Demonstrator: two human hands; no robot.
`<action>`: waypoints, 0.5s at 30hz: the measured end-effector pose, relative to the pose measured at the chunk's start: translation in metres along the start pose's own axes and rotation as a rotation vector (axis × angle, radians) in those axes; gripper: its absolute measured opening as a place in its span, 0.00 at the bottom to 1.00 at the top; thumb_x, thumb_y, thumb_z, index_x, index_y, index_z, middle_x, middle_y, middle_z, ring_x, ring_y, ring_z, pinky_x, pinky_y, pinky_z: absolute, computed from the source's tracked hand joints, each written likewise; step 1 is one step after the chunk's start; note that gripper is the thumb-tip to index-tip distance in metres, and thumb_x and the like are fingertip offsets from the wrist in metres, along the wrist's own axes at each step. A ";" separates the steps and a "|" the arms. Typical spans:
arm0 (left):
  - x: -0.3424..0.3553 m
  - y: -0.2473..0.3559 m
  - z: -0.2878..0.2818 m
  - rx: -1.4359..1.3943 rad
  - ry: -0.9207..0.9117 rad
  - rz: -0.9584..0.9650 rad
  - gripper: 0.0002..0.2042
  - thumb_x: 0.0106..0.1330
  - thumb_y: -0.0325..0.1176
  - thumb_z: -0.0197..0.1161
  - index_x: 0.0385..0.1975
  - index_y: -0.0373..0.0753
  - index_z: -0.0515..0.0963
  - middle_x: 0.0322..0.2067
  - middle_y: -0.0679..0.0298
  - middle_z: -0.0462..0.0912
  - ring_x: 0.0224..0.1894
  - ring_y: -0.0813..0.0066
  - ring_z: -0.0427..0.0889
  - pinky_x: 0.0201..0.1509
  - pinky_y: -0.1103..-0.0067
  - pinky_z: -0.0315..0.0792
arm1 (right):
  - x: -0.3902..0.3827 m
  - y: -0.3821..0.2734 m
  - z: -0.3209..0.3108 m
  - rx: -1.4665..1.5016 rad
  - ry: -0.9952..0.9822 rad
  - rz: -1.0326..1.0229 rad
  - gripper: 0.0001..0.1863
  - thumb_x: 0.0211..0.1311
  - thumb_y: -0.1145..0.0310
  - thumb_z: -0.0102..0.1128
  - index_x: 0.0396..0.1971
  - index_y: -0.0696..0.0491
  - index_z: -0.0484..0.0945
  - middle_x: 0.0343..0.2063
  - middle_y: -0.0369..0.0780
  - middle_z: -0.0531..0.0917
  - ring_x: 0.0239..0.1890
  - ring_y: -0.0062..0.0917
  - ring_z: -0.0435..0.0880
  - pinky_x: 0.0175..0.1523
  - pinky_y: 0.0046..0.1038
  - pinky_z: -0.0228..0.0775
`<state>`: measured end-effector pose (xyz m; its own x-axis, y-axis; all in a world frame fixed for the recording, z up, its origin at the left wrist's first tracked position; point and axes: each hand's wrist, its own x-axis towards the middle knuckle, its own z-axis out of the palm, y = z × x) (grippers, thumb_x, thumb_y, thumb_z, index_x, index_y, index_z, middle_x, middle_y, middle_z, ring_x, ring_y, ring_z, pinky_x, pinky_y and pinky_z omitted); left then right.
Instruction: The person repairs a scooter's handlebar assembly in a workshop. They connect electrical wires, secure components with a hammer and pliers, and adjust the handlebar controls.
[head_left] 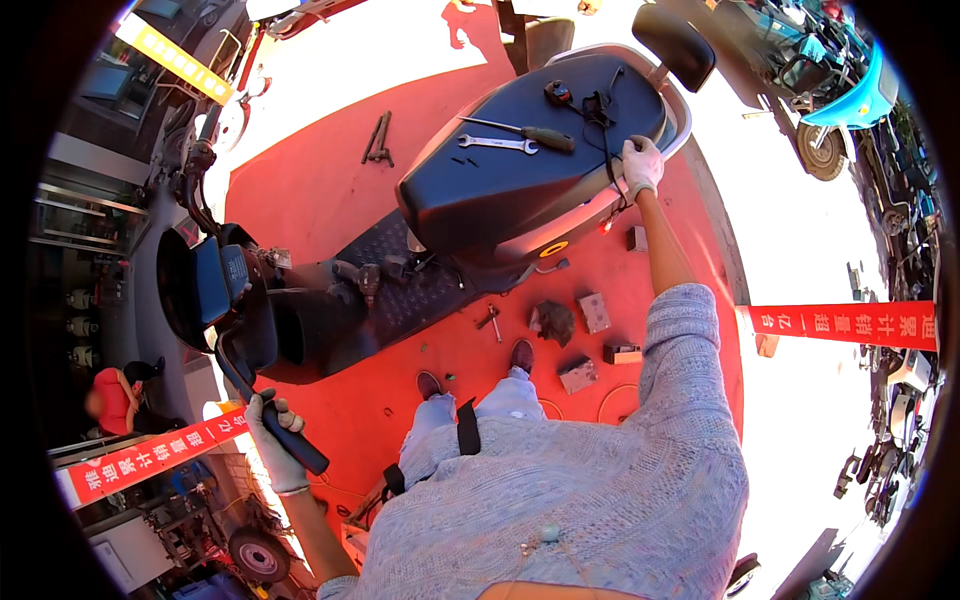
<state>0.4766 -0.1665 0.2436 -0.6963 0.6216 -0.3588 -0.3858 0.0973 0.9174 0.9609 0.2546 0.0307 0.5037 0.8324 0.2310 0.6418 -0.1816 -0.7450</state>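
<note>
An electric scooter with a dark seat [500, 170] stands across the view, handlebars at left. My left hand [275, 430], in a pale glove, is closed round the black handlebar grip [304, 452]. At the seat's rear edge my gloved right hand [642, 165] is closed on the silver grab rail [684, 122]; its fingertips are partly hidden. A black cable [608, 150] runs down beside that hand. On the seat lie a screwdriver [548, 137], a wrench [500, 145] and a small black device [558, 93]. A power drill [366, 280] rests on the footboard [420, 290].
Near my feet on the red mat [470, 370] lie a hammer [490, 322], a dark lump [553, 323] and several small blocks [594, 312]. Red banner tapes [840, 322] stretch at both sides. A blue scooter [860, 95] stands far right; a person in red [115, 400] sits at left.
</note>
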 end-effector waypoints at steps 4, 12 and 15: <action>-0.002 -0.002 0.000 0.027 0.049 -0.003 0.13 0.68 0.43 0.52 0.37 0.40 0.72 0.23 0.69 0.71 0.19 0.87 0.66 0.22 0.86 0.61 | 0.045 -0.052 0.015 -0.203 -0.220 -0.077 0.34 0.51 0.45 0.61 0.53 0.51 0.73 0.48 0.45 0.79 0.52 0.39 0.76 0.57 0.33 0.66; 0.001 0.000 0.005 0.066 0.101 -0.024 0.14 0.69 0.45 0.51 0.38 0.39 0.72 0.23 0.68 0.73 0.18 0.86 0.66 0.21 0.86 0.60 | 0.080 -0.059 0.063 -0.426 -0.165 -0.438 0.30 0.51 0.46 0.60 0.50 0.50 0.74 0.52 0.41 0.74 0.57 0.36 0.68 0.56 0.43 0.62; 0.003 -0.001 0.008 0.089 0.120 -0.004 0.14 0.69 0.45 0.51 0.38 0.39 0.72 0.23 0.68 0.73 0.18 0.86 0.66 0.21 0.86 0.60 | 0.085 -0.063 0.076 -0.328 -0.058 -0.597 0.23 0.53 0.52 0.59 0.46 0.50 0.77 0.48 0.38 0.77 0.55 0.36 0.71 0.56 0.40 0.63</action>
<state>0.4800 -0.1585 0.2433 -0.7644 0.5241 -0.3756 -0.3371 0.1716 0.9257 0.9189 0.3765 0.0500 -0.0173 0.8643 0.5027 0.9468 0.1758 -0.2697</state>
